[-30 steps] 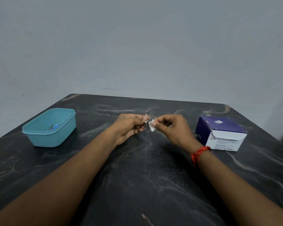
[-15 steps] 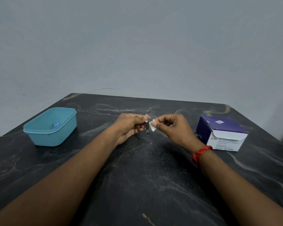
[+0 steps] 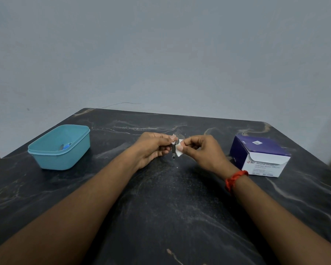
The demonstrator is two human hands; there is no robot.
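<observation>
Over the middle of the dark marble table (image 3: 161,207), my left hand (image 3: 151,148) pinches the top of a small metal tool (image 3: 173,150), perhaps a nail clipper, which hangs downward from my fingers. My right hand (image 3: 201,150) pinches a small white swab (image 3: 179,150) and holds it against the side of the metal tool. A red thread band sits on my right wrist.
A teal plastic tub (image 3: 59,148) stands at the left with a small blue-and-metal item (image 3: 65,146) inside. A purple and white box of alcohol swabs (image 3: 260,155) stands at the right, flap open. A grey wall rises behind the table's far edge.
The metal tool was hidden between my fingertips one second ago and now hangs down in view. The swab stays against it. Both hands have barely shifted.
</observation>
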